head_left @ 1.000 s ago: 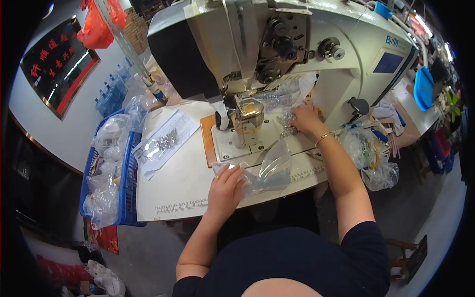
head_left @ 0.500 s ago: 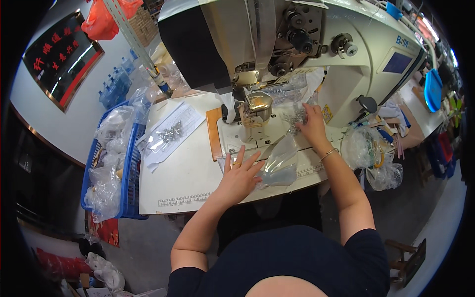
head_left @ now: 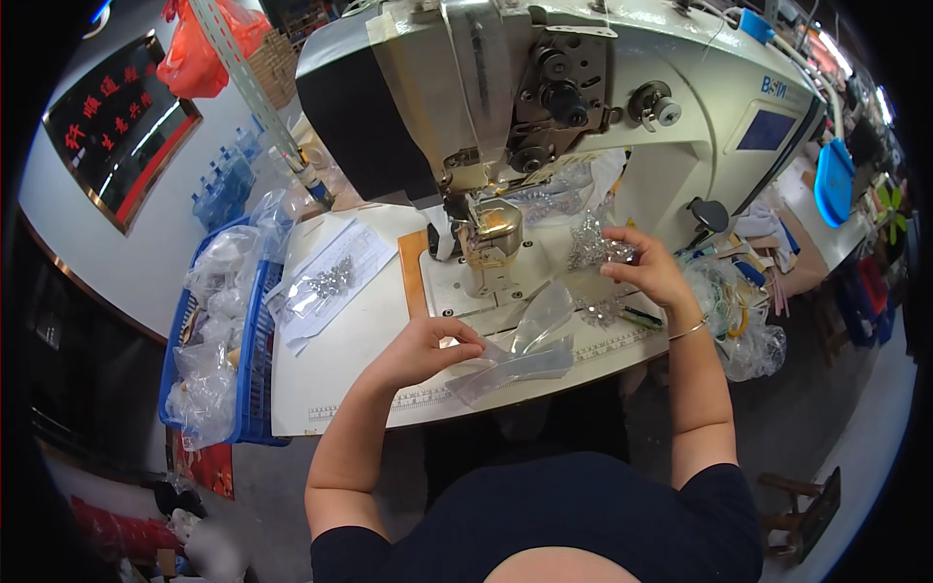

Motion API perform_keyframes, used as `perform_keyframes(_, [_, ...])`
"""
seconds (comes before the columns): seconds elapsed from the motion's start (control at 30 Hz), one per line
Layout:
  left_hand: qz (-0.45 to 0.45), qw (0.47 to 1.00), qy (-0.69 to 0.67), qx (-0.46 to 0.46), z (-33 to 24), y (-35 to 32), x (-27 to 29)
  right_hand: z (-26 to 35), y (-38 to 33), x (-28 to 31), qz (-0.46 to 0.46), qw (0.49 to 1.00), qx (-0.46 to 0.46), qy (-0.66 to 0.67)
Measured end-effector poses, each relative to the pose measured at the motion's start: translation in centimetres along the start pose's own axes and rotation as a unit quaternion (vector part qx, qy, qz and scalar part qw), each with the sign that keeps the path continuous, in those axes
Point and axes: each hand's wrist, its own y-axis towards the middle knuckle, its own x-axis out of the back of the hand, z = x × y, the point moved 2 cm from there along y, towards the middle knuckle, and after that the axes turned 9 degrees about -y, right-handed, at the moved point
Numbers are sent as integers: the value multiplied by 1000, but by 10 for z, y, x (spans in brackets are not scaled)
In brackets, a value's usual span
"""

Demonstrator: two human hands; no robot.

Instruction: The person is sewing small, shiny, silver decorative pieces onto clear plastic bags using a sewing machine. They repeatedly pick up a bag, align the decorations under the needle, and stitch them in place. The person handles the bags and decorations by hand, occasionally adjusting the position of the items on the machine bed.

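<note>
The clear plastic piece (head_left: 520, 345) is lying on the white table (head_left: 340, 360), and the left hand (head_left: 428, 348) is pinching its end to keep it flat. Just above, the right hand (head_left: 646, 267) is pinching a sparkly trim (head_left: 593, 243) beside the sewing machine (head_left: 544, 107).

Clear plastic strap piece (head_left: 525, 340): transparent, curved and folded, lying flat at the white table's front edge, one end lifted toward the machine.
Sparkly trim piece (head_left: 591, 248): small, silvery, glittering, raised off the table right of the presser foot.
</note>
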Motion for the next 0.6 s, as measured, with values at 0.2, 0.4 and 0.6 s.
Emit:
perform_keyframes(0.2, [-16, 998, -62, -9, 5, -5, 0, 29, -14, -22, 116, 982, 146, -38])
perform_keyframes(0.4, [0, 1000, 15, -19, -15, -19, -8, 76, -49, -106, 311, 933, 176, -26])
perform_keyframes(0.6, [10, 997, 50, -54, -20, -31, -12, 65, -44, -125, 202, 956, 183, -109])
